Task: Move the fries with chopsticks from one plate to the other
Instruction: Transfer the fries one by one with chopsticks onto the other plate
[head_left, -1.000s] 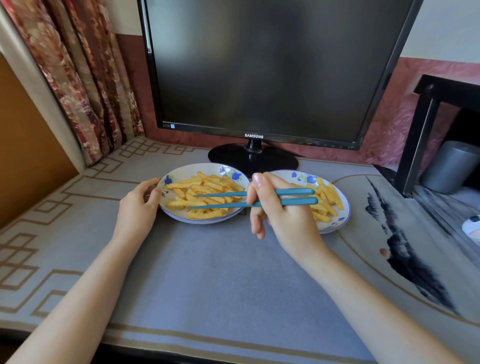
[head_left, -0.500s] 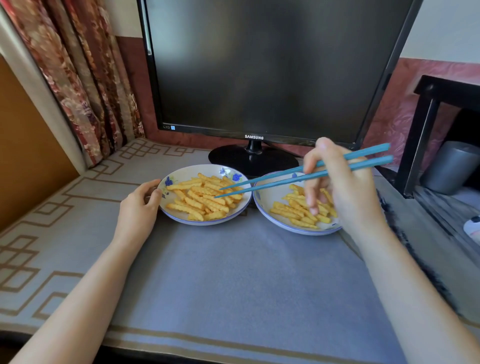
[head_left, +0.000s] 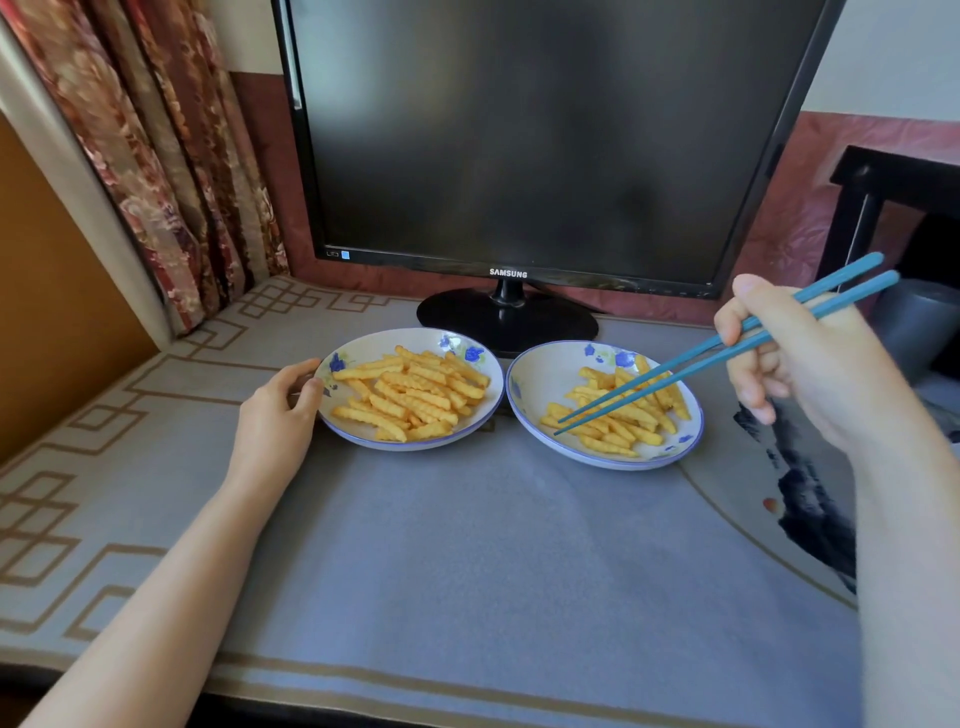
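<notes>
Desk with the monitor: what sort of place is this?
Likely a desk in someone's home, not a kitchen or restaurant: a Samsung monitor stands on a patterned table cover, and a floral curtain hangs at the left.

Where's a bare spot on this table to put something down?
The grey mat in front of the left plate and right plate is bare; so is the patterned border left of the left hand. Behind, plates and monitor stand crowd together.
</notes>
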